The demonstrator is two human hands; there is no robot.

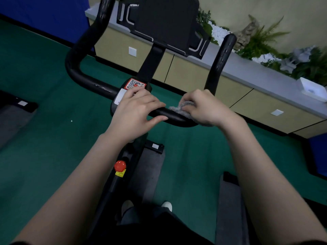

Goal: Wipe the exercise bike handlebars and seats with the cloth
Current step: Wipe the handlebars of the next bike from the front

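Observation:
The black U-shaped handlebar point(83, 76) of the exercise bike fills the middle of the head view, with a dark console point(168, 22) above it. My right hand point(205, 107) grips a grey fluffy cloth point(180, 106) wrapped over the near crossbar at its right bend. My left hand point(136, 110) rests on the crossbar's centre, fingers straight and pointing right toward the cloth, thumb under the bar. The seat is not in view.
A red knob point(120, 165) sits on the bike frame below the bar. Green carpet covers the floor. A beige cabinet point(194, 75) with a grey top and plants point(261, 41) runs along the far side. Grey mats lie at left and lower right.

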